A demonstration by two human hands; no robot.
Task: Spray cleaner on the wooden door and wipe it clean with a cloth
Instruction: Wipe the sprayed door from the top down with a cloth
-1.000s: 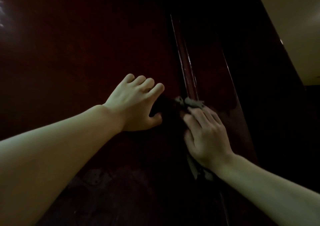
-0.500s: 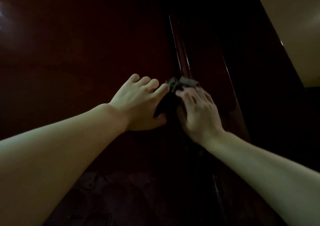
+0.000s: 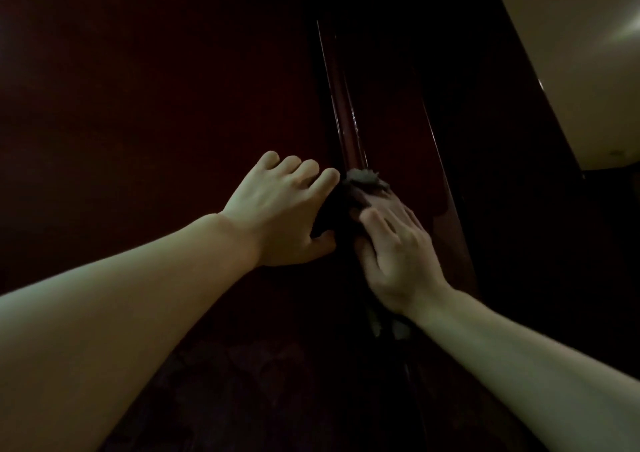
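The dark reddish wooden door (image 3: pixel 156 112) fills most of the view. A glossy vertical ridge (image 3: pixel 343 105) runs down its middle. My right hand (image 3: pixel 398 254) holds a grey cloth (image 3: pixel 363 176) against this ridge, fingers bent over it. Frayed cloth shows above my fingertips and again below my wrist. My left hand (image 3: pixel 284 212) rests on the door panel just left of the ridge, fingers slightly bent and thumb spread toward my right hand. No spray bottle is in view.
A pale wall (image 3: pixel 571 70) shows at the upper right beyond the dark door frame (image 3: pixel 502 209). The lower part of the door is in deep shadow.
My right hand slid the cloth up along the ridge, then came back down a little. My left hand stayed almost in the same spot on the panel.
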